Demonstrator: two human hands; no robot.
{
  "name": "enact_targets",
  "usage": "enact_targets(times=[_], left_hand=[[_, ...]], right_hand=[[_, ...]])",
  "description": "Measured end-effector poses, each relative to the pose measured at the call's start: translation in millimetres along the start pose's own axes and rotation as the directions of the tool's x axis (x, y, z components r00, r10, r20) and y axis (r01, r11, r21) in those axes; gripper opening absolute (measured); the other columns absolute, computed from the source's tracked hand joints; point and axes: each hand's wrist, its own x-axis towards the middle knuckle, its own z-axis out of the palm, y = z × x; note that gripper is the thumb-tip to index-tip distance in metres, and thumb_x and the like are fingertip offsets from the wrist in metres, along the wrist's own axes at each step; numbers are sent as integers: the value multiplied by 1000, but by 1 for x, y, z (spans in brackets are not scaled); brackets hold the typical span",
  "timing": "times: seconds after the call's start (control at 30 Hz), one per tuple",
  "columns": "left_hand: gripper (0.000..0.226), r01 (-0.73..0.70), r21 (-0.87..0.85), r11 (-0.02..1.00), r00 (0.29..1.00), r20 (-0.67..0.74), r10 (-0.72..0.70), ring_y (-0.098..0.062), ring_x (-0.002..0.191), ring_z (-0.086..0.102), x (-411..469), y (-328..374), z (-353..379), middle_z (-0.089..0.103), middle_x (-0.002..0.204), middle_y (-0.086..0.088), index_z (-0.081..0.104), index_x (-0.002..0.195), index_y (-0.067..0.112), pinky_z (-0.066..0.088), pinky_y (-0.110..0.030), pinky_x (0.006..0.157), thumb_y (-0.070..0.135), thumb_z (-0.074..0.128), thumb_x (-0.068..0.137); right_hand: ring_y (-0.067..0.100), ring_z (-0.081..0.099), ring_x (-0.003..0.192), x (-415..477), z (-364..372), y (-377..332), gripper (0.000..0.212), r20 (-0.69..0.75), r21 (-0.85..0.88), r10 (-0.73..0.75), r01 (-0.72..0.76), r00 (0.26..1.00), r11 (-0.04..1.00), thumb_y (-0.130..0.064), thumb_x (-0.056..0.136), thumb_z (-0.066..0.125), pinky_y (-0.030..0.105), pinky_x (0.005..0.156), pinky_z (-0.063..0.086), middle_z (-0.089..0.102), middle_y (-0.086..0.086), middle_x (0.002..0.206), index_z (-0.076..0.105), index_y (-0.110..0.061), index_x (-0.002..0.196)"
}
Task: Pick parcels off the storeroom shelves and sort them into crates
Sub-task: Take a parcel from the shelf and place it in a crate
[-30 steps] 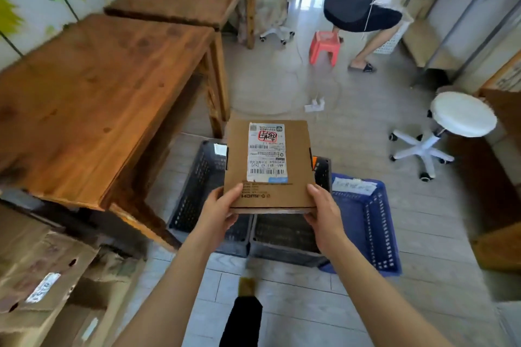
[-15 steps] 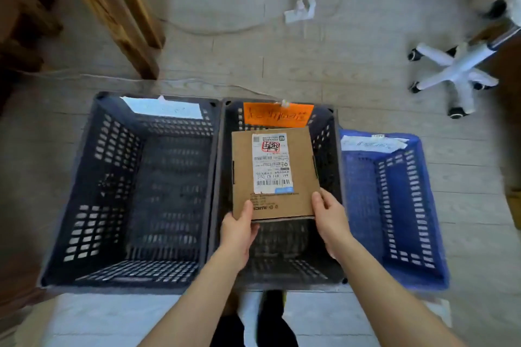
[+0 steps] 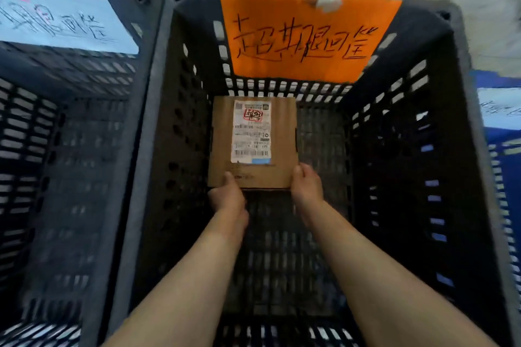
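A flat brown cardboard parcel [image 3: 222, 146] with a white shipping label sits low inside the middle dark crate [image 3: 462, 127], near its far wall. My left hand [image 3: 227, 200] grips the parcel's near left corner, thumb on top. My right hand [image 3: 306, 187] grips the near right corner the same way. An orange handwritten sign [image 3: 307, 36] hangs on the crate's far wall. Whether the parcel rests on the crate floor I cannot tell.
A second dark crate [image 3: 70, 149] with a white paper sign [image 3: 59, 22] stands directly to the left, holding nothing visible. A blue crate [image 3: 504, 155] with a white label shows at the right edge. Pale tiled floor lies beyond the crates.
I have leaned in over the crates. Both hands have lowered the parcel from above the middle crate's rim down deep inside it.
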Motion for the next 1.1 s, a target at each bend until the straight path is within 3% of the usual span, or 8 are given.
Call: enact_targets(times=[0.3,0.53,0.6,0.67,0.83,0.93,1.0,1.1], left_hand=[[54,95,199,975,984,126,-122,-32,126,44,-70,30,-30,44,139,-19,37,137,5,38,-38,102,37,46,94],[52,-92,287,954,957,289,5,-18,98,50,-234,127,-123,50,113,-3,44,132,7,37,-28,79,41,45,93],[43,-116,274,955,955,294,32,-20,100,52,-285,162,-166,52,101,1,54,118,9,38,-30,85,42,46,92],[27,-151,231,961,955,285,82,-14,78,50,-335,197,-209,47,79,5,54,80,19,39,-32,80,42,47,92],[34,-258,-16,966,946,201,256,-9,62,40,-453,278,-327,41,66,5,43,62,23,31,-24,57,38,49,93],[33,-379,-136,915,917,74,391,-14,75,45,-525,306,-401,45,70,4,45,64,21,35,-27,64,37,50,92],[28,-449,-210,869,890,-16,456,-15,83,49,-568,310,-448,51,78,2,47,69,21,39,-29,75,37,52,92],[22,-535,-316,784,843,-141,519,-18,97,53,-625,305,-515,57,99,-4,53,88,18,39,-31,86,39,55,89]], right_hand=[[24,52,106,-69,-41,-47,37,22,-24,78,-78,997,997,-22,97,33,30,86,40,55,11,126,48,-8,128],[14,54,96,-247,-94,-175,42,187,-84,-106,123,977,989,-40,90,52,26,79,39,62,4,113,58,-11,119],[12,54,96,-308,-104,-220,43,265,-117,-168,204,950,972,-45,87,55,25,79,38,61,1,109,59,-13,115],[14,56,100,-367,-111,-266,45,332,-150,-244,306,911,940,-48,86,55,27,84,41,62,1,113,60,-12,113],[36,61,88,-516,-115,-359,47,469,-102,-426,527,774,844,-45,87,54,39,69,43,60,25,117,63,-1,103],[29,57,105,-603,-112,-390,47,568,-35,-521,652,637,758,-48,86,55,37,87,47,61,22,114,62,-4,101],[29,59,104,-660,-110,-401,47,647,14,-567,735,510,678,-50,84,55,31,69,45,63,21,109,61,-4,92],[24,61,105,-744,-105,-410,41,741,112,-593,812,315,572,-53,83,54,32,78,46,66,10,110,63,-15,96]])
